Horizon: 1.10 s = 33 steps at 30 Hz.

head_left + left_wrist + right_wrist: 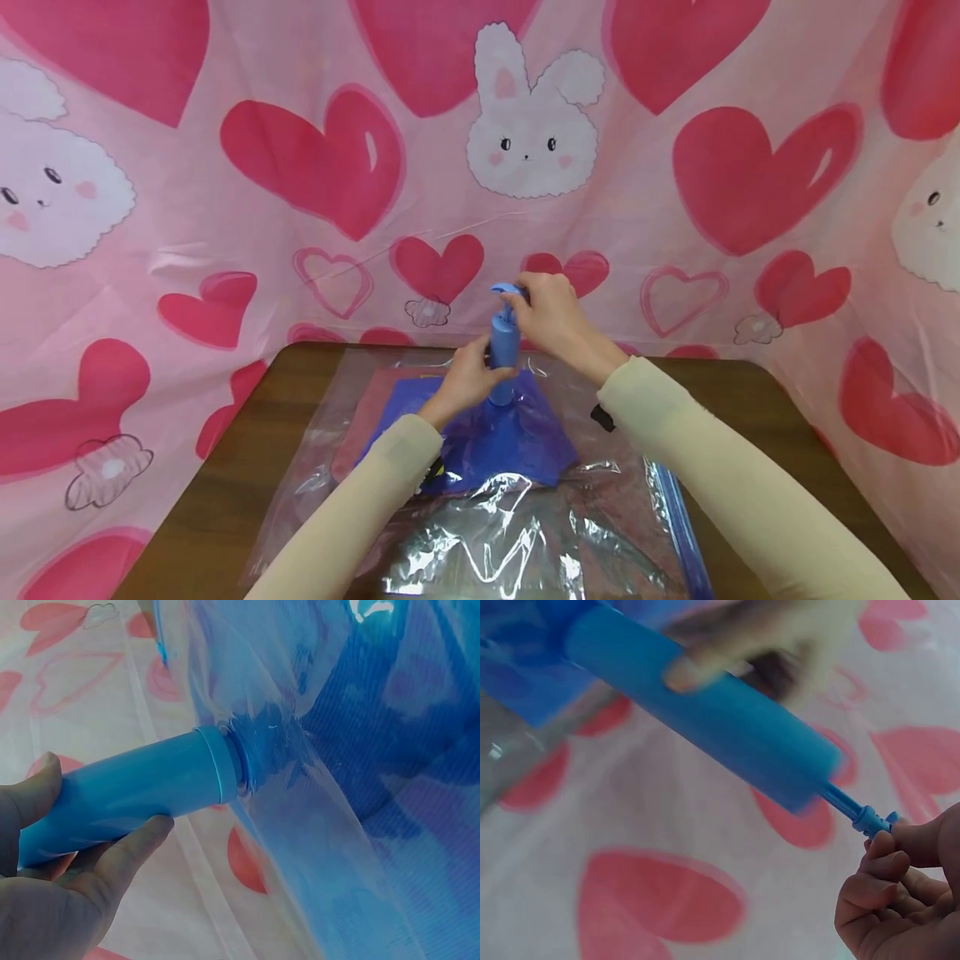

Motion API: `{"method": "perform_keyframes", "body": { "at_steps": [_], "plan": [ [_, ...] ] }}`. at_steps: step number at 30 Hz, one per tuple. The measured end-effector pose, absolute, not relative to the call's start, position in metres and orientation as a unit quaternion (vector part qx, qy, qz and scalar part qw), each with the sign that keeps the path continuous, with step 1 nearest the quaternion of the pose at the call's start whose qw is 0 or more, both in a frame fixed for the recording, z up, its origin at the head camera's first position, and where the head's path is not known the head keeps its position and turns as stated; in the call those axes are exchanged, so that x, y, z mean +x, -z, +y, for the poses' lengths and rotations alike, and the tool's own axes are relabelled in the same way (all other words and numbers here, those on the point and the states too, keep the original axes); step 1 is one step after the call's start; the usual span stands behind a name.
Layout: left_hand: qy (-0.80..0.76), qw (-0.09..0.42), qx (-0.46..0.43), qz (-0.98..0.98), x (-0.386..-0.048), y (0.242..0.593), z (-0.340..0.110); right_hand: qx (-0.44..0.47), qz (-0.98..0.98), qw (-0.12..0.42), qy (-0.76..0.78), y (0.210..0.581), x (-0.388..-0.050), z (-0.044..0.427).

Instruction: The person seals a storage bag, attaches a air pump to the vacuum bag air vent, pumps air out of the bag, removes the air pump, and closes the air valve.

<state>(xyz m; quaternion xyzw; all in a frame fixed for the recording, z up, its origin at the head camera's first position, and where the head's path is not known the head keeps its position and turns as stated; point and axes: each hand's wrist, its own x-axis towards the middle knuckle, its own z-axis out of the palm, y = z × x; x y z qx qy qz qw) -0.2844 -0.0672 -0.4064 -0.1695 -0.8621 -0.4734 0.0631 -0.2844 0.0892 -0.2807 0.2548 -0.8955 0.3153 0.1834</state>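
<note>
A blue hand pump (505,343) stands upright on a clear plastic storage bag (480,546). My left hand (467,379) grips the pump's barrel, thumb on one side and fingers on the other. Above it, my right hand (557,312) holds the pump's handle (506,288). In the right wrist view a short length of rod (844,801) shows between barrel and handle. The pump's lower end (225,765) meets the bag's plastic in the left wrist view; the contact itself is partly hidden. Inside the bag lies folded blue cloth (487,454), with pinkish cloth (356,425) beside it.
The bag lies on a dark wooden table (217,500). A blue zip strip (678,529) runs along its right edge. A small black object (602,417) sits near my right sleeve. Behind the table hangs a pink sheet (435,200) with hearts and rabbits.
</note>
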Motion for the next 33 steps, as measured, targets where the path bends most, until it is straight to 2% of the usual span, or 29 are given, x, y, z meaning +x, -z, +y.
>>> {"method": "perform_keyframes", "body": {
  "at_steps": [9, 14, 20, 29, 33],
  "plan": [
    [0.477, 0.044, -0.155, -0.864, -0.281, 0.402, -0.069, 0.278, -0.846, 0.300, -0.342, 0.194, -0.275, 0.084],
    [0.481, 0.036, -0.154, -0.863, -0.279, 0.404, -0.069, 0.276, -0.843, 0.308, -0.344, 0.179, -0.270, 0.084],
    [0.479, 0.032, -0.155, -0.863, -0.280, 0.405, -0.067, 0.266, -0.854, 0.297, -0.333, 0.197, -0.270, 0.087],
    [0.479, 0.050, -0.176, -0.859, -0.283, 0.405, -0.067, 0.249, -0.910, 0.169, -0.285, 0.280, -0.279, 0.088],
    [0.474, 0.055, -0.183, -0.860, -0.284, 0.405, -0.068, 0.251, -0.912, 0.171, -0.277, 0.300, -0.281, 0.088]
  ]
}}
